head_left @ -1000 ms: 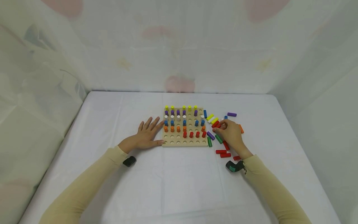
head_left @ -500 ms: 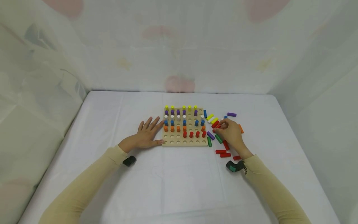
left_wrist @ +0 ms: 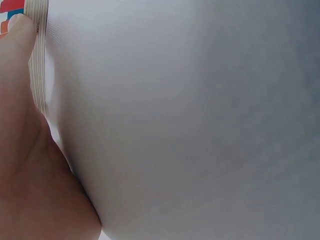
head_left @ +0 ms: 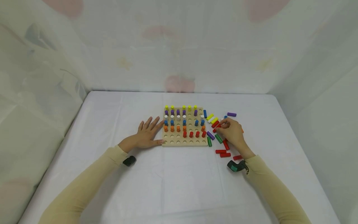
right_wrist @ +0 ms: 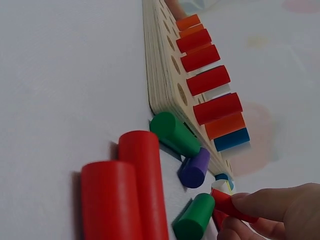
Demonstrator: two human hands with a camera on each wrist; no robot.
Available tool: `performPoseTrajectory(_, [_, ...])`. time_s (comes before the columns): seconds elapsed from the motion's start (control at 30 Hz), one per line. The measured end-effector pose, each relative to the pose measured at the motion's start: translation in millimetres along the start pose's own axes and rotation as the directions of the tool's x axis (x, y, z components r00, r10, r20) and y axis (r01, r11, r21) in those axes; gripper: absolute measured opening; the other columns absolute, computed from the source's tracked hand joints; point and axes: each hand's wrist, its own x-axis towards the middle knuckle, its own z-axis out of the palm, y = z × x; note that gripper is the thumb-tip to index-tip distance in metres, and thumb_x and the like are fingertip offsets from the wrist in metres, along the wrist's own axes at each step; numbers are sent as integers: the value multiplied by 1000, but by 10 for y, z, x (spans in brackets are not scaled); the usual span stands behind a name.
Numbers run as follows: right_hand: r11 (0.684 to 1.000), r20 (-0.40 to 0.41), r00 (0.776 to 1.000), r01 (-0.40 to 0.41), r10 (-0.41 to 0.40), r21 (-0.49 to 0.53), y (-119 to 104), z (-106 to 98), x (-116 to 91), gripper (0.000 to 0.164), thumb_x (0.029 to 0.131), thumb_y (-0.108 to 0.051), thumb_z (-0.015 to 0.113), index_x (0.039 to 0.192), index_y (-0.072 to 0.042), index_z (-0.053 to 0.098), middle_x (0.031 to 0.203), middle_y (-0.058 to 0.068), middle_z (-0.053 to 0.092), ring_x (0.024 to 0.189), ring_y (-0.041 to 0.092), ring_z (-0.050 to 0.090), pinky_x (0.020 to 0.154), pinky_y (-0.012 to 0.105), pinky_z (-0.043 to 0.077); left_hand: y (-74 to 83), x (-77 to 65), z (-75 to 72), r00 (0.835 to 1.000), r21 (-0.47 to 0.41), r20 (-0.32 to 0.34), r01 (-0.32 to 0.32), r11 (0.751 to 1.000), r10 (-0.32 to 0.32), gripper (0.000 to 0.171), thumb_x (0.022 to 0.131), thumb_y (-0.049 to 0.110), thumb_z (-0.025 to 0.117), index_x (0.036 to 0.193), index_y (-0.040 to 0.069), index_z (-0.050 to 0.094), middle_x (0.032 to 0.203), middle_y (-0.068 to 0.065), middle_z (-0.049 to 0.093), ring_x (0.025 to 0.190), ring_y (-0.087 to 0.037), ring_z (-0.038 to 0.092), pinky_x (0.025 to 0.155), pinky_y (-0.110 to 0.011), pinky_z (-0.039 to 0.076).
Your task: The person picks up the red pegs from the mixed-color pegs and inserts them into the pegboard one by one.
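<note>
I pinch a red peg (right_wrist: 223, 201) between thumb and fingers of my right hand (head_left: 231, 132), the fingers closed only as far as its thickness; I cannot tell whether it is clear of the desk (head_left: 179, 186). It sits among loose pegs right of the wooden board (head_left: 184, 145), near a green peg (right_wrist: 195, 216) and a purple peg (right_wrist: 194, 170). A second green peg (head_left: 209, 142) lies just beside the board's near right corner. My left hand (head_left: 145, 136) lies flat, fingers straight and spread, holding nothing, thumb and forefinger touching the board's left edge. Four red pegs stand upright (head_left: 191, 134) in the board, in front of the orange row (head_left: 178, 128).
</note>
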Motion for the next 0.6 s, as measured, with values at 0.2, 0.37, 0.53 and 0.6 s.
performPoseTrajectory(0.2, [1000, -5, 1000, -11, 11, 20, -29, -26, -13, 29, 89, -22, 74, 112, -7, 64, 97, 16, 68, 76, 24, 61, 58, 22, 51, 6, -1, -1, 1000, 12, 6, 8, 1000, -8, 94, 94, 66, 48, 160, 25, -5, 168, -10, -13, 153, -43, -16, 117, -71, -5])
performPoseTrajectory(0.37, [999, -7, 1000, -28, 28, 16, -56, -36, -12, 31, 90, -22, 73, 116, -7, 66, 100, 15, 68, 82, 24, 63, 64, 21, 52, 17, -10, -14, 1000, 6, 1, 4, 1000, -4, 94, 94, 66, 49, 161, 25, -4, 168, -11, -12, 153, -43, -15, 116, -72, -5])
performPoseTrajectory(0.53, [999, 7, 1000, -29, 29, 19, -79, -35, -18, 32, 90, -23, 73, 116, -5, 67, 102, 15, 69, 85, 25, 64, 66, 21, 52, 21, -15, -16, 1000, 7, -3, 2, 1000, -2, 94, 94, 65, 49, 161, 25, -3, 168, -11, -12, 153, -43, -15, 117, -71, -5])
performPoseTrajectory(0.6, [999, 9, 1000, -21, 21, 27, -91, -34, -20, 32, 89, -23, 74, 115, -4, 67, 102, 15, 69, 86, 25, 64, 67, 20, 52, 26, -20, -18, 1000, 6, -3, 4, 1000, -4, 94, 94, 65, 50, 161, 25, -3, 168, -11, -12, 153, -43, -15, 117, -71, -5])
